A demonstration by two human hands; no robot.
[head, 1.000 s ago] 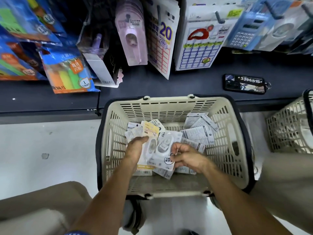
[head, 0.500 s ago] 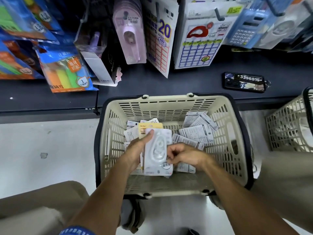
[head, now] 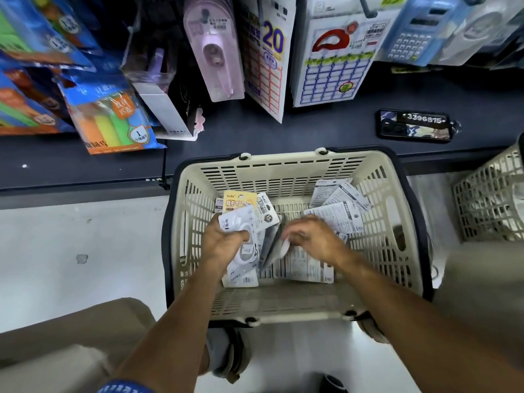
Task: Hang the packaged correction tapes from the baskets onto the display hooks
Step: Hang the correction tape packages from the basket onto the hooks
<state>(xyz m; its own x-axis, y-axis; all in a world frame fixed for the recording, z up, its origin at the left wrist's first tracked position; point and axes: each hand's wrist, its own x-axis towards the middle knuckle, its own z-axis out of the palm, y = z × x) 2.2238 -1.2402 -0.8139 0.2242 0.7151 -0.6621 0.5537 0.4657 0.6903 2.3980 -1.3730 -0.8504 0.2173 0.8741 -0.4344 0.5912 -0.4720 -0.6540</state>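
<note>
Your left hand grips a stack of packs over the basket; your right hand, blurred, pinches another pack beside it. More packs lie at the basket's far right. A phone rests on the shelf beyond.

Left hand gripping tape packs, right hand blurred over basket
</note>
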